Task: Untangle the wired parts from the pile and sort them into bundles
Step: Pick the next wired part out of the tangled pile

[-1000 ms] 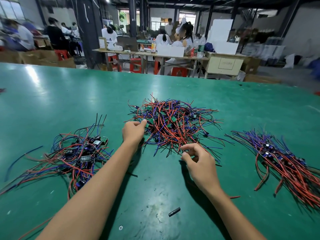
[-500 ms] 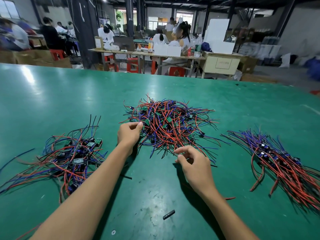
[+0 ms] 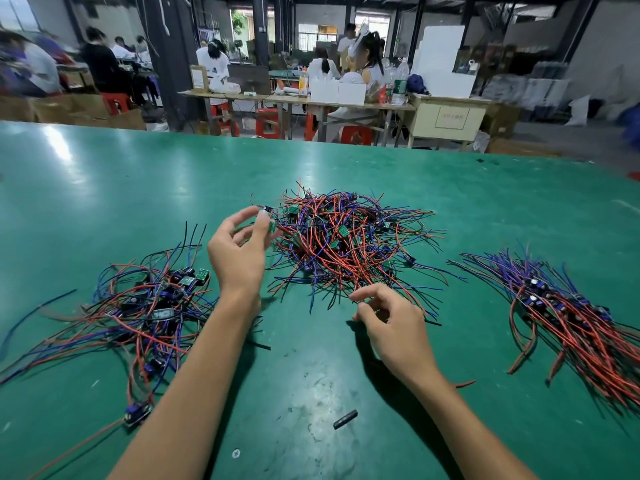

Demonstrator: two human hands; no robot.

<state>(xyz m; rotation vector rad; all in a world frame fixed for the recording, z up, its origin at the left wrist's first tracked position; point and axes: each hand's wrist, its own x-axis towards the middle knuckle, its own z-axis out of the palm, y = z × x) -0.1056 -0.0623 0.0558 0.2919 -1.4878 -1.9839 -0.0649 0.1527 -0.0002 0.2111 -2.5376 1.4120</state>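
Wired parts lie tangled in a pile (image 3: 349,244) mid-worktop (image 3: 104,188), between a loose bundle (image 3: 145,306) on the left and a straighter one (image 3: 568,313) on the right. Left hand (image 3: 239,251) seems to pinch a small board at the pile's edge; right hand (image 3: 391,320) fingers curl at its near wires, grip unclear

Left hand (image 3: 239,251) is raised with fingers (image 3: 242,216) loosely spread; right hand (image 3: 391,323) sits lower, fingers curled in a pinch.
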